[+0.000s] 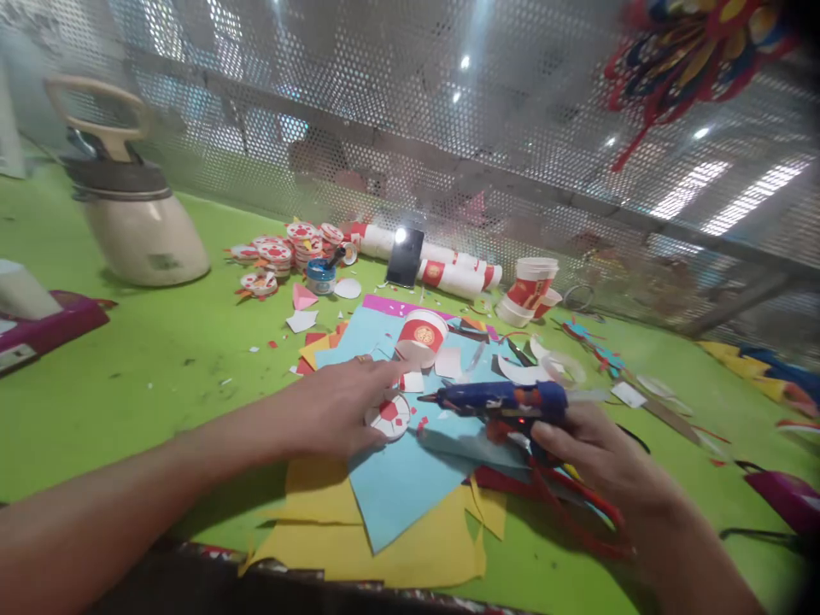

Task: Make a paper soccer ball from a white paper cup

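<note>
My left hand (pixel 349 397) rests on blue paper (pixel 390 487), its thumb and fingers closed round the edge of a white disc with red patches (pixel 389 417). Wrapped round the handle of a blue glue gun (pixel 506 400), my right hand (pixel 595 444) keeps the nozzle pointing left, near the disc. Small red scraps lie under the nozzle. Just behind my left fingers is a red and white paper cup (pixel 423 336). Red-handled scissors (pixel 576 512) lie beneath my right hand, partly hidden by it.
Yellow sheets (pixel 377 547) lie at the front edge. Behind are patterned discs (pixel 275 250), a blue jar (pixel 321 276), a phone (pixel 405 258), rows of cups (pixel 452 278) and stacked cups (pixel 533 282). A beige pressure sprayer (pixel 141 231) stands back left, before a perforated screen (pixel 384 111).
</note>
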Available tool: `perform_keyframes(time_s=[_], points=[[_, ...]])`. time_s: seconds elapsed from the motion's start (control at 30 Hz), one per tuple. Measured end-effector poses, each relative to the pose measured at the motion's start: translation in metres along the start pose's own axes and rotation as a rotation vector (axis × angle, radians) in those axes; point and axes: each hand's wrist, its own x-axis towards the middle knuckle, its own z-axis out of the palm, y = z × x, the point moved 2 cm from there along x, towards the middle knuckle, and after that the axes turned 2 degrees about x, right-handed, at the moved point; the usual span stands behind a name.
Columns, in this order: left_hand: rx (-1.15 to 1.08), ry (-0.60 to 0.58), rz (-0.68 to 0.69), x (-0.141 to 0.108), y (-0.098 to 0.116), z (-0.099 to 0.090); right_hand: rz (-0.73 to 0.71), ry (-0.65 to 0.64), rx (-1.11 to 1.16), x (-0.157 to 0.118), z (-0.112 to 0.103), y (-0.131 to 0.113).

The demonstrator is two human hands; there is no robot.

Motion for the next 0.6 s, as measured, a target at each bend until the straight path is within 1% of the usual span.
perform_keyframes(time_s=[0.07,0.13,0.33,0.47,0.6], points=[[-0.020,0.005,-0.006,-0.001,0.000,0.000,0.010,-0.042,-0.045,0.002,0.006,-0.004],[-0.013,0.005,-0.008,-0.001,0.000,0.000,0.028,-0.046,-0.088,0.004,0.009,-0.006],[0.006,-0.011,0.058,-0.003,0.004,-0.002,0.059,-0.074,-0.204,0.005,0.014,-0.010],[-0.024,-0.023,0.045,-0.002,0.002,0.000,0.062,-0.091,-0.223,0.006,0.018,-0.013],[-0.030,-0.001,0.010,-0.001,-0.001,0.005,0.086,-0.074,-0.192,0.007,0.021,-0.012]])
